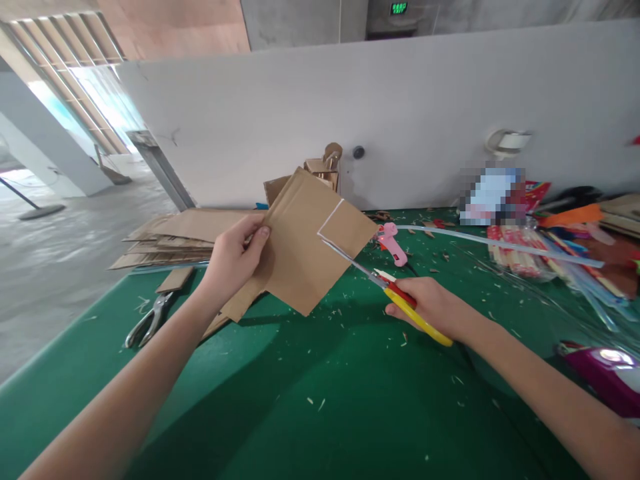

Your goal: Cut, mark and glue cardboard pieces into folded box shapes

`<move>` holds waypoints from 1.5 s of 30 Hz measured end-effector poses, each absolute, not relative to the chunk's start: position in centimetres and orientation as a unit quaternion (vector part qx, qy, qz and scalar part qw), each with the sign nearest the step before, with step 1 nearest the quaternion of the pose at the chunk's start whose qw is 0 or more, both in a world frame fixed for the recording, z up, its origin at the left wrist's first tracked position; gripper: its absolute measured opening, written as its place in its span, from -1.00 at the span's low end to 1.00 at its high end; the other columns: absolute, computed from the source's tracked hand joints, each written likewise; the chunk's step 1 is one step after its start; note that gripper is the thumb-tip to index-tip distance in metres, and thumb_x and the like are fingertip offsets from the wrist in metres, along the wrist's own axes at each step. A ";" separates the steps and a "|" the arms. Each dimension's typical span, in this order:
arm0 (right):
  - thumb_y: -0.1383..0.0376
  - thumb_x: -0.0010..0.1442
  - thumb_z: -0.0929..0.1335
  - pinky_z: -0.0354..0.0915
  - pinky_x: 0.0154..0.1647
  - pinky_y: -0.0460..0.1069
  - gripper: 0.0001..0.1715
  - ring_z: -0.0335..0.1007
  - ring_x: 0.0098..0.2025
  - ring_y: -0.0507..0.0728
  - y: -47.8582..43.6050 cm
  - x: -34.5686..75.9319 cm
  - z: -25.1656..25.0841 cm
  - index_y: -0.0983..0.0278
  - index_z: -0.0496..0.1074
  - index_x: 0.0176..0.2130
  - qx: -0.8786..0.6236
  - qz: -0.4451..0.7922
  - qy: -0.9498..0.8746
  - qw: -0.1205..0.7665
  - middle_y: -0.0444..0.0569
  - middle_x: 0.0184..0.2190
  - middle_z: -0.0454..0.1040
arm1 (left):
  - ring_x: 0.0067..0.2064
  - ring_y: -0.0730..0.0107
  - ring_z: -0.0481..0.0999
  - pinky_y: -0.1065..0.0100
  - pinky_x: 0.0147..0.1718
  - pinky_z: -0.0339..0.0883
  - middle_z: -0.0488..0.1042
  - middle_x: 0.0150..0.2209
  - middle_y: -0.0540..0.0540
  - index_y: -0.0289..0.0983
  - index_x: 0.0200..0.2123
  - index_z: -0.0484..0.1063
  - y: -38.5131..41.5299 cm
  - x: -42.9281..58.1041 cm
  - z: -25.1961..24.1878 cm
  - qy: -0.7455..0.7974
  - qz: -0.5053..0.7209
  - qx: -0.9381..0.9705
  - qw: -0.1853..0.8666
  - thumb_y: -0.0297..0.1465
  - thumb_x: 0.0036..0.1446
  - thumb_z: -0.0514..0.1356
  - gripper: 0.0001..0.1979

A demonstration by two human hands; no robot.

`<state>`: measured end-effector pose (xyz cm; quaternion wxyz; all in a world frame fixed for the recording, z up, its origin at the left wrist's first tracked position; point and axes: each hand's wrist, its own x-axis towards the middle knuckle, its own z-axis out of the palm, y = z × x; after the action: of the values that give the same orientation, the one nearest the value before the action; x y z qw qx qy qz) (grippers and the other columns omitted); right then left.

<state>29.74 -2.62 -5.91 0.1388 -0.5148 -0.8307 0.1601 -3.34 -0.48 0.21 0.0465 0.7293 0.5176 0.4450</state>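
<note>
My left hand (241,253) pinches the left edge of a brown cardboard sheet (300,253) and holds it tilted above the table. White lines mark off a corner of the sheet. My right hand (430,303) grips the handles of red-and-yellow scissors (411,313). Their blades reach from the sheet's right edge along a white line to near the marked angle. A pale, pointed white tip shows beside the scissors by the right-hand fingers; what it belongs to is hidden. A pink glue gun (393,245) lies just behind the scissors.
Stacked cardboard (185,227) and metal pliers (153,320) are at the left on the green table (280,413). A small cardboard construction (323,170) stands by the wall. Packaged sticks (517,250), clear glue sticks and a purple object (600,377) lie right. Scraps dot the tabletop.
</note>
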 end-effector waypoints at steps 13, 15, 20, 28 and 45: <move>-0.03 0.15 0.29 0.08 -0.55 -0.02 -0.60 0.14 -0.54 0.01 -3.0 29.9 -5.7 0.22 0.19 -0.43 -0.501 0.233 -0.821 0.142 -0.14 -0.54 0.30 | -0.29 0.32 0.47 0.31 -0.32 0.33 0.51 -0.26 -0.04 -0.15 -0.10 0.42 -1.5 -2.9 0.0 0.539 0.437 0.719 0.023 -0.26 0.24 0.00 -0.72; -0.05 0.14 0.29 0.07 -0.56 -0.03 -0.57 0.11 -0.56 0.01 -3.0 29.8 -5.8 0.22 0.16 -0.46 -0.508 0.215 -0.821 0.147 -0.16 -0.56 0.27 | -0.30 0.32 0.46 0.30 -0.34 0.33 0.50 -0.27 -0.05 -0.16 -0.10 0.42 -1.4 -2.8 -0.2 0.538 0.438 0.720 0.020 -0.24 0.24 -0.01 -0.71; -0.07 0.12 0.29 0.03 -0.55 -0.02 -0.52 0.06 -0.57 0.00 -2.6 29.8 -6.5 0.21 0.11 -0.53 -0.512 0.155 -0.828 0.167 -0.14 -0.57 0.24 | -0.30 0.35 0.46 0.34 -0.35 0.31 0.51 -0.25 -0.05 -0.18 -0.08 0.42 -1.3 -2.8 -0.4 0.541 0.436 0.719 0.013 -0.27 0.24 -0.01 -0.71; -0.02 0.12 0.31 0.04 -0.55 -0.02 -0.58 0.10 -0.58 0.01 -2.7 29.8 -6.2 0.22 0.17 -0.52 -0.506 0.158 -0.831 0.169 -0.12 -0.57 0.28 | -0.28 0.32 0.47 0.33 -0.33 0.32 0.53 -0.24 -0.05 -0.19 -0.09 0.42 -1.6 -2.4 -0.3 0.546 0.435 0.716 0.016 -0.28 0.23 -0.01 -0.71; 0.00 0.17 0.27 0.07 -0.50 0.02 -0.57 0.19 -0.53 0.09 -2.7 29.5 -6.4 0.19 0.13 -0.54 -0.499 0.086 -0.848 0.154 -0.06 -0.59 0.29 | -0.33 0.35 0.44 0.33 -0.36 0.32 0.49 -0.28 -0.03 -0.16 -0.11 0.42 -1.9 -2.4 -0.1 0.540 0.443 0.715 0.011 -0.25 0.24 0.00 -0.73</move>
<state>29.53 -2.73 -6.37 0.1544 -0.4992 -0.8483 0.0861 -2.44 -1.86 -0.12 0.0108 0.7154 0.5402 0.4431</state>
